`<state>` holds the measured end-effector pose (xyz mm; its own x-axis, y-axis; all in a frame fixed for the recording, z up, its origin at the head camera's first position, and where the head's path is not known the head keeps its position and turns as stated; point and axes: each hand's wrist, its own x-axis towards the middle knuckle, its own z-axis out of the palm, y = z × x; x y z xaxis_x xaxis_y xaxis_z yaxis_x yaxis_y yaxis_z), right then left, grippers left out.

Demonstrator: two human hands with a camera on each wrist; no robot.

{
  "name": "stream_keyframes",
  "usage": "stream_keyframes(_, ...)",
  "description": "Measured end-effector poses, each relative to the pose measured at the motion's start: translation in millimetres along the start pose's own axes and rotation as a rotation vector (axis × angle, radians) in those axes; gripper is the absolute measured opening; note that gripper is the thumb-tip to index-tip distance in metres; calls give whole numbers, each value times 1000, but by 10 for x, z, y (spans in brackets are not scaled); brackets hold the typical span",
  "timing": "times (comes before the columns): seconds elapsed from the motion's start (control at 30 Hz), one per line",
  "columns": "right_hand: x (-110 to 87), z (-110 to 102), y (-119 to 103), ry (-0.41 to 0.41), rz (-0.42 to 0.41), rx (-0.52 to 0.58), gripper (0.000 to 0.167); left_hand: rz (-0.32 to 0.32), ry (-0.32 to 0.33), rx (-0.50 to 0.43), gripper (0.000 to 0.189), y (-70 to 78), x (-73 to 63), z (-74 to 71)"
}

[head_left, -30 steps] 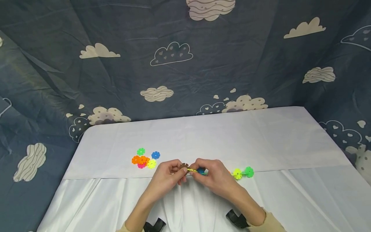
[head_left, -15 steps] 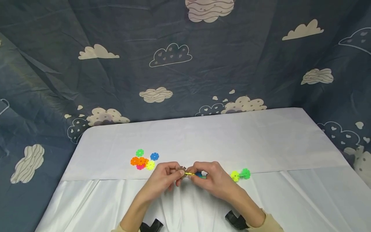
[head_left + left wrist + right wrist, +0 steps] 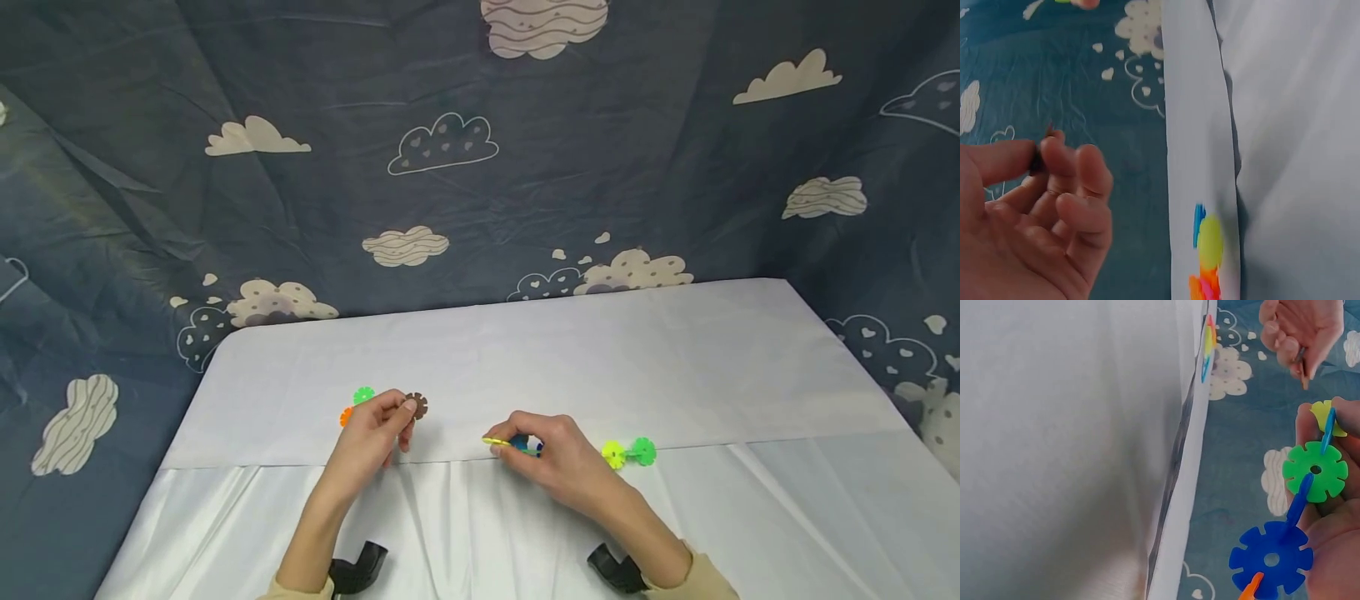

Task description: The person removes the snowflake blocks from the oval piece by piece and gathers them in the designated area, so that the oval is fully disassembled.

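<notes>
In my left hand (image 3: pixel 366 437) a brown notched disc (image 3: pixel 417 406) is pinched between thumb and fingers, held up beside the loose discs. My right hand (image 3: pixel 566 458) grips the yellow end disc (image 3: pixel 495 442) of a chain of interlocking notched discs. Beyond that yellow piece, the right wrist view shows a light blue disc edge-on (image 3: pixel 1327 434), a green disc (image 3: pixel 1315 481), blue discs (image 3: pixel 1271 540) and an orange one (image 3: pixel 1252 587). Past the right hand, the chain's far end shows a yellow disc (image 3: pixel 613 454) and a green disc (image 3: pixel 643 452). The hand hides its middle.
Loose discs lie on the white cloth-covered table (image 3: pixel 570 358) behind the left hand: a green one (image 3: pixel 363 395) and part of an orange one (image 3: pixel 346 416) show. In the left wrist view, yellow (image 3: pixel 1211 242) and blue (image 3: pixel 1199 225) discs are there too. A dark cloud-print cloth hangs behind.
My left hand has moved left and slightly away with the brown disc, which now stands apart from the yellow end disc. It now covers part of the loose discs. The right hand stays nearly still.
</notes>
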<state>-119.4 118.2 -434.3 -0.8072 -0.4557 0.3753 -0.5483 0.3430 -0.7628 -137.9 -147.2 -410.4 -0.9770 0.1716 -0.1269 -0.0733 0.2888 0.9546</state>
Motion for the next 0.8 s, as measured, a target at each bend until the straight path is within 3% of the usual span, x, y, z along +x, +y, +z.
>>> stream_keyframes(0.27,-1,-8,-6,-14,22,-11,17,-42,86,116,22,-67,15,-161)
stream_keyframes(0.57,-7,-15,-28,-45,59,-8,14,-53,262,501,25,-233,94,-219)
stream_keyframes(0.8,-14,-26,-29,-62,83,4,11,-57,306,555,26,-280,96,-248)
